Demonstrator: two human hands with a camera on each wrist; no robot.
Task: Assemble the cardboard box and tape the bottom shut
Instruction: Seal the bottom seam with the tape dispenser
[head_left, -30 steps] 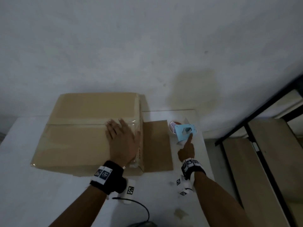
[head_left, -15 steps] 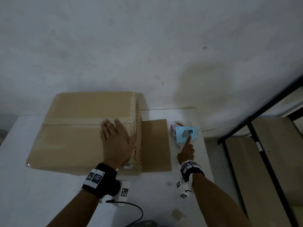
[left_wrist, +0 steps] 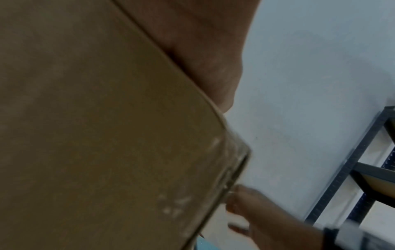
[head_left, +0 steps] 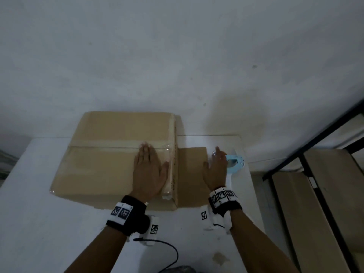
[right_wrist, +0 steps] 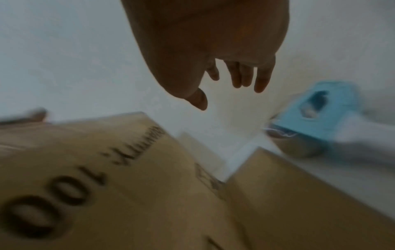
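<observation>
Pressing my left hand [head_left: 148, 170] flat, fingers straight, on the cardboard box [head_left: 110, 154] lying bottom-up on the surface [head_left: 39, 223], I judge the seam taped, while my right hand [head_left: 215, 170] hovers spread, empty, beside the tape dispenser [head_left: 235, 163].

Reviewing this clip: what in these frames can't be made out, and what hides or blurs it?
- Tape seam under the left hand on the brown cardboard box: covered, head view.
- Print on the box side: motion-blurred in the right wrist view, only "100" readable.
- Light blue tape dispenser: partly behind the right hand, head view; its roll is blurred in the right wrist view.
- Left hand's fingers: out of frame, left wrist view.
</observation>
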